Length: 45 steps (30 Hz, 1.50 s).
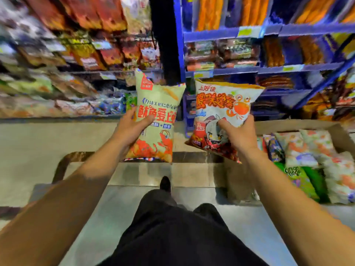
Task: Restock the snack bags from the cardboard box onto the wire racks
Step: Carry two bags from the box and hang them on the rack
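My left hand grips a pale green snack bag with red lettering and a crab picture, held upright in front of me. My right hand grips a white and red snack bag with an orange crab and a cartoon figure, tilted slightly to the right. Both bags are in the air above the floor, level with the lowest rack shelves. The cardboard box stands on the floor at the right, with several snack bags lying in it.
Wire racks full of snack packs fill the left. Blue shelves with orange and dark packs fill the right. A dark post stands between them. A curved metal frame sits low on the left. My legs and shoe are below.
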Motion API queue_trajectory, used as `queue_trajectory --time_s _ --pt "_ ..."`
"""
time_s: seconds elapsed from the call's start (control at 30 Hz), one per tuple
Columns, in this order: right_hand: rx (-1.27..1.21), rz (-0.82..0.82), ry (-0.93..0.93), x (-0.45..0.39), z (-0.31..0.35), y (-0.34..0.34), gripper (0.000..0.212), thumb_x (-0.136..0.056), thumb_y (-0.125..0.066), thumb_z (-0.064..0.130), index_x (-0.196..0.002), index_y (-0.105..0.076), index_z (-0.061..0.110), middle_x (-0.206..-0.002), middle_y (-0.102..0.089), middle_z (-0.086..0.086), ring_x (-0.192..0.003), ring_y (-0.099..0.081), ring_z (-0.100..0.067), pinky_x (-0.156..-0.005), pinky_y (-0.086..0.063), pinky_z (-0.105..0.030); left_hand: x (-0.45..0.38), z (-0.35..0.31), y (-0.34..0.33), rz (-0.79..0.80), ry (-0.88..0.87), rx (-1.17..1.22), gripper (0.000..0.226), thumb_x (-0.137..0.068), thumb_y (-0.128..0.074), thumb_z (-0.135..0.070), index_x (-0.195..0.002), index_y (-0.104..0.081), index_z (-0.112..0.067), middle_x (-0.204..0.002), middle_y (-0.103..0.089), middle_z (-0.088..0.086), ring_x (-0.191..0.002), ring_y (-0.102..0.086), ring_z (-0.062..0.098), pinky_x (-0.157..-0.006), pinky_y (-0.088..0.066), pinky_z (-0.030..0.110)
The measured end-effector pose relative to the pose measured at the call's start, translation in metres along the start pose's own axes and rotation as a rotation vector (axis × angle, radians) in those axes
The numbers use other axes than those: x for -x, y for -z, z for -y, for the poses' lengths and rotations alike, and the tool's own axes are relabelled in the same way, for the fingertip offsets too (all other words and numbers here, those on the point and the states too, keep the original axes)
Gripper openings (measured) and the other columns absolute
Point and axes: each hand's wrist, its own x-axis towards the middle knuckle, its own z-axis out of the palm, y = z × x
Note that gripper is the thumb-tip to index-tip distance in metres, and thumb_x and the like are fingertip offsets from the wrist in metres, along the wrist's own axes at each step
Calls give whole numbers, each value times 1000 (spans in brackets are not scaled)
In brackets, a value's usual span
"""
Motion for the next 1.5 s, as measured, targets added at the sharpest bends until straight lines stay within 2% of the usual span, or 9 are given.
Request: queue_trajectory --time_s 0.2,0.37,0.47,0.6,0.7,0.8,1.0,1.37,1.5 --pt "-21 197 126 26 43 -113 64 -79 -83 31 -132 -47 22 -118 -64 10 -104 -62 -4 -91 -51 -32 14 18 123 -186 6 113 45 -85 -79 -28 -126 -61 -20 -115 -73 0 -101 -72 19 -95 -56 48" --pt "-28 281 242 47 94 -205 45 -83 -80 24 -120 -54 28 -112 -66 12 -101 -64 -4 -81 -51 -24 -3 20 228 -230 -23 200 36 -86 -78 -31 -118 -63 -27 -115 -74 1 -101 -73 22 -95 -55 51" --pt "-50 289 302 57 131 -259 47 -85 -79 25 -124 -53 26 -115 -66 12 -104 -64 -6 -85 -51 -29 -24 7 292 -244 -64 230 42 -84 -79 -35 -121 -61 -27 -116 -73 2 -100 -73 24 -94 -56 52" --pt "-64 308 406 68 189 -315 35 -91 -74 15 -107 -54 39 -102 -64 24 -84 -62 16 -73 -49 -11 -56 -29 365 -236 -179 265 39 -86 -76 -34 -121 -61 -26 -117 -72 3 -103 -72 24 -96 -54 52" --pt "-83 273 454 71 232 -342 34 -89 -75 15 -108 -54 34 -103 -63 20 -90 -63 13 -70 -49 -10 -75 -63 403 -233 -258 319 40 -86 -75 -32 -123 -60 -26 -117 -72 2 -102 -71 23 -95 -55 51" --pt "-93 227 484 66 273 -360 46 -86 -79 22 -122 -51 25 -115 -63 10 -104 -63 -6 -85 -51 -30 -92 -97 429 -212 -330 337 45 -85 -75 -35 -126 -59 -25 -118 -72 -1 -104 -70 19 -95 -55 48" --pt "-100 183 609 37 327 -386 46 -84 -81 21 -123 -57 23 -116 -69 4 -102 -68 -10 -89 -57 -37 -140 -148 455 -173 -400 375 39 -86 -75 -32 -122 -61 -28 -117 -72 -2 -102 -72 19 -92 -56 48" --pt "-115 131 838 -52 434 -405 41 -86 -77 15 -123 -62 18 -112 -72 6 -98 -69 -6 -75 -57 -19 -228 -235 465 -173 -519 375 84 -64 -81 -52 -138 -54 -21 -121 -71 -1 -106 -70 21 -94 -56 49" --pt "-169 84 894 -82 488 -410 50 -84 -80 19 -127 -55 17 -117 -69 1 -102 -69 -12 -83 -56 -30 -261 -266 467 -184 -562 404 60 -84 -75 -39 -137 -55 -19 -121 -71 0 -105 -71 18 -93 -56 44"
